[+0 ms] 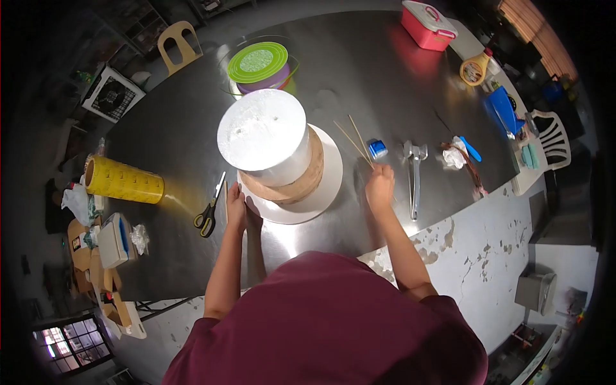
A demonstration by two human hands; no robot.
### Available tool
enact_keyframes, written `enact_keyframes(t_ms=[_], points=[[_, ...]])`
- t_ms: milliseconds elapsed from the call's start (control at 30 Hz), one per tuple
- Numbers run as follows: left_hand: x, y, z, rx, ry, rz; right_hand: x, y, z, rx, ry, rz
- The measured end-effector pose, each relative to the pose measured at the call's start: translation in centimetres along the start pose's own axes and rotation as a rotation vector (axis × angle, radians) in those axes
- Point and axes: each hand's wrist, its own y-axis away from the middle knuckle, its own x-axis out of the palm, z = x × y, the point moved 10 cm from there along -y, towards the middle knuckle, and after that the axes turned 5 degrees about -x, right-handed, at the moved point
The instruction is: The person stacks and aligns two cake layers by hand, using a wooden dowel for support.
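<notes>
A tall white cylinder [264, 131] with a flat top stands on a wider brown round layer [301, 183], which rests on a white round board [330, 167]. My left hand [236, 206] is at the board's left edge, its fingers partly hidden, so what it grips is unclear. To the right of the board my right hand [380, 184] has its fingers together at the lower ends of two thin wooden sticks [358, 138]. A small blue item [377, 149] lies just above that hand. Scissors [206, 217] lie left of my left hand.
Behind the cylinder is a green-topped turntable [258, 62]. A yellow roll [125, 180] lies left; metal tools [415, 179], a crumpled white wad [455, 154] and a blue-handled tool [471, 149] lie right. A pink box [428, 27] stands at the back right.
</notes>
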Motion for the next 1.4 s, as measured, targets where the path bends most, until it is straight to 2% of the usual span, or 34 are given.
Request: enact_keyframes(t_ms=[67,100,200,233,300,367,467,567,700,767,867,967,1067,1100,1200,1300,1400], points=[[-0.1,-1.3,0.1,0.049,-0.023,0.023,0.7,-0.7,3.3,-0.149,-0.053,-0.036],[0.0,-1.4,0.0,0.068,-0.038,0.032,2.1,-0.9,4.2,-0.153,-0.139,-0.014],[2.4,0.1,-3.3,0.263,-0.473,0.023,6.7,-0.9,5.6,-0.106,-0.356,0.035],[2.4,-0.7,-3.0,0.349,-0.378,0.051,7.5,-0.9,5.8,-0.058,-0.404,0.032],[1.8,-2.3,-1.2,0.345,-0.153,0.030,9.1,-1.1,4.9,0.089,-0.533,0.059],[2.3,-1.4,-1.4,0.268,-0.014,-0.021,10.5,-0.4,3.4,0.298,-0.688,0.116],[3.0,-0.8,-1.6,0.217,0.237,0.061,13.5,0.5,1.2,0.530,-1.118,0.119],[2.6,-0.7,-2.1,0.202,0.210,0.099,11.6,0.5,2.4,0.767,-1.412,0.027],[1.0,-1.7,-1.3,0.120,0.161,0.095,13.0,1.3,1.9,0.966,-1.483,0.055],[0.7,-1.5,-1.6,0.059,0.255,0.105,12.1,1.5,2.4,1.093,-1.456,0.051],[0.0,-1.6,-2.0,0.052,0.278,0.112,12.3,2.1,3.0,1.142,-1.510,0.228],[-1.8,-2.5,-0.9,-0.007,0.128,0.069,12.1,2.3,3.5,1.029,-1.408,0.480],[-0.2,-0.4,-2.2,-0.121,0.187,0.066,10.5,2.8,5.2,0.956,-1.535,0.418],[-0.2,-0.5,-2.4,-0.103,0.121,0.069,10.0,3.0,5.8,0.929,-1.544,0.360],[-1.3,-1.0,-1.8,-0.142,0.190,0.013,8.7,5.4,7.6,1.090,-1.800,0.251],[-1.1,-1.7,-2.0,-0.112,0.158,0.095,10.0,7.1,8.0,1.099,-1.951,0.241],[-0.7,-1.8,-1.7,-0.164,0.213,0.183,10.6,7.8,10.2,1.076,-2.271,0.431]])
